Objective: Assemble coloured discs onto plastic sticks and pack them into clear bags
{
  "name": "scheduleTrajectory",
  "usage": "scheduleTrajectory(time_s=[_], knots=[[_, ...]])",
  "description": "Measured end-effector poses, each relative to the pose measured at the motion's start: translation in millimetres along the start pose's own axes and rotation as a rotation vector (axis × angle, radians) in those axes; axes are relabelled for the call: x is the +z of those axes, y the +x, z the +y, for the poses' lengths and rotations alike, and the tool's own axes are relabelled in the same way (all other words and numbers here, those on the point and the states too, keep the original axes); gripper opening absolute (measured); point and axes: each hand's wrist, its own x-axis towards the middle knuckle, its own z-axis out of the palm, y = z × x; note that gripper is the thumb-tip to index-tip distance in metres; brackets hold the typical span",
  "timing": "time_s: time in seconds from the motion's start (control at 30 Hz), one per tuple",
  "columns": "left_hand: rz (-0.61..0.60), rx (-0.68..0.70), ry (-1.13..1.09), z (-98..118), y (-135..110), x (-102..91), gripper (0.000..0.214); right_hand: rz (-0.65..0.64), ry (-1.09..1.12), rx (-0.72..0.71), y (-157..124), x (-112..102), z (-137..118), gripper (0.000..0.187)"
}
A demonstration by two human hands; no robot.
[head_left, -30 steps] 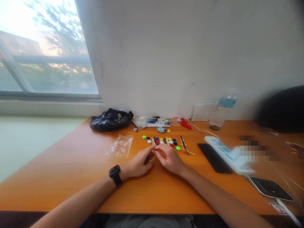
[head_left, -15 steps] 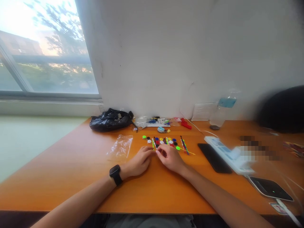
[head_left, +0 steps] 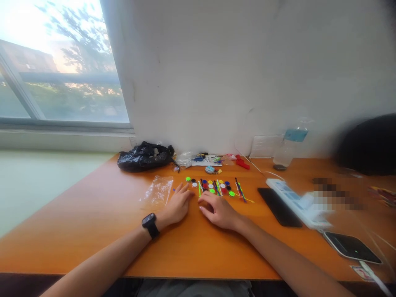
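The fingers of the left hand point(head_left: 177, 205) are spread and loosely straightened, pointing toward the wall; a small blue sliver point(head_left: 174, 189) shows beside their tips, though whether they touch it I cannot tell. The fingers of the right hand point(head_left: 220, 209) are curled, thumb a little apart from the index finger; whether anything sits between them cannot be made out. Half a second ago the fingertips of both hands all but met; now a strip of bare table parts them, the left hand having shifted left and opened out while the right stays nearly in place.

Just beyond the hands lie small round plastic discs in green, black, white, blue, yellow and red point(head_left: 194, 185), with thin coloured plastic sticks point(head_left: 239, 189) among and to the right of them. A bright green disc point(head_left: 212, 191) now shows past the right knuckles, where the hand was covering earlier.

Left of the discs, the crumpled clear plastic bag point(head_left: 159, 190) lies unmoved. Farther out on the orange-brown wooden table point(head_left: 198, 255) rest a shiny black plastic bag point(head_left: 145, 157) near the wall and a flat black rectangular slab point(head_left: 278, 207) at right.
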Motion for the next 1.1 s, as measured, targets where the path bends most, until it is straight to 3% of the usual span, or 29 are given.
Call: scheduleTrajectory(time_s=[0.27,0.37,0.5,0.63,0.87,1.0,1.1], knots=[[-0.027,-0.113,0.184,-12,3,-15.2,0.032,-0.044,-0.042,-0.02,-2,-1,-1,0.021],[0.011,-0.116,0.232,-17,2,-16.0,0.038,-0.062,-0.06,-0.023,-2,-1,1,0.021],[0.076,-0.108,0.167,-20,1,-10.8,0.038,-0.082,-0.057,-0.022,-3,-2,-3,0.02],[0.079,-0.133,0.119,-21,0,-7.1,0.027,-0.036,-0.05,-0.031,-3,-2,-5,0.021],[0.092,-0.193,0.161,-19,-3,-6.6,0.028,-0.051,-0.05,-0.014,-3,-1,-3,0.016],[0.117,-0.246,0.186,-11,-4,-7.1,0.041,-0.024,-0.071,-0.013,-4,1,0,0.018],[0.158,-0.166,0.17,-2,-1,-7.8,0.052,-0.035,-0.084,0.032,-4,3,1,0.018]])
